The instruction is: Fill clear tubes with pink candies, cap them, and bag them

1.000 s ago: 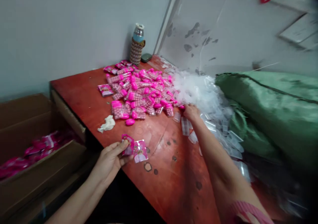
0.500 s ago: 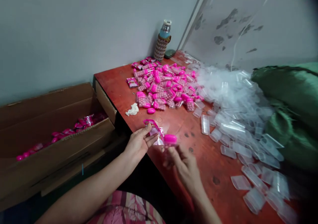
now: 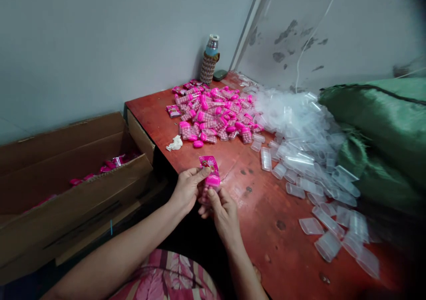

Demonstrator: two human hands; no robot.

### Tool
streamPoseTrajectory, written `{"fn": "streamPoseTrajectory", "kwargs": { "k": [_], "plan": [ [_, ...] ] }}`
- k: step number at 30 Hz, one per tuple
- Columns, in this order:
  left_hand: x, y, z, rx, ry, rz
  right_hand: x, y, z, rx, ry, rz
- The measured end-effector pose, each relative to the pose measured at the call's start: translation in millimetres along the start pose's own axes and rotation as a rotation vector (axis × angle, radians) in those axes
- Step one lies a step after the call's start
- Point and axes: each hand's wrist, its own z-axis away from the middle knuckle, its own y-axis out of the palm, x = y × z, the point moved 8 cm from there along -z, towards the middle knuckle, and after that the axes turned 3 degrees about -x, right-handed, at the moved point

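Note:
My left hand [image 3: 187, 189] and my right hand [image 3: 223, 212] meet at the near edge of the red wooden table [image 3: 253, 202]. Together they hold a small clear packet with a pink printed top [image 3: 209, 164] and a pink-capped candy bottle [image 3: 209, 185] going into it. My left thumb presses on the packet's pink top. My right fingers grip the bottle from below. Further back lies a pile of pink-capped bottles of pink candy [image 3: 213, 116].
A heap of clear plastic cases [image 3: 309, 158] spreads over the table's right side beside a green sack [image 3: 382, 127]. A brown cardboard box [image 3: 66, 180] holding pink packets stands at the left. A flask [image 3: 208, 60], a crumpled tissue [image 3: 175, 144] and an open drawer [image 3: 141, 136] are also there.
My right hand came back from the pile with a pink-capped bottle and joined my left hand at the packet. The view swung left and down.

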Motion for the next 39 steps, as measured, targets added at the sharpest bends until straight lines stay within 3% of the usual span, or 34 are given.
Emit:
{"fn": "streamPoseTrajectory", "kwargs": {
  "k": [11, 18, 24, 31, 35, 37, 39],
  "plan": [
    [7, 5.5, -5, 0.109, -0.070, -0.153, 5, -15, -4, -0.106, -0.125, 0.286],
    [7, 11.5, -7, 0.245, -0.111, -0.275, 0, -4, -9, 0.089, -0.003, -0.025],
    [8, 4.3, -10, 0.154, -0.040, -0.324, 2, -18, -13, -0.086, -0.070, 0.157],
    [18, 5.6, -3, 0.131, -0.039, -0.249, -18, -4, -18, 0.056, 0.062, -0.217],
    [11, -4.9, -4, 0.074, 0.004, -0.347, -7, -19, -21, 0.021, 0.032, 0.115],
    [7, -8.1, -3, 0.076, 0.016, -0.434, 14, -40, -28, -0.103, -0.060, 0.309],
    [5, -6.5, 0, 0.123, 0.010, -0.527, 39, -56, -37, -0.194, -0.176, 0.330]
  ]
}}
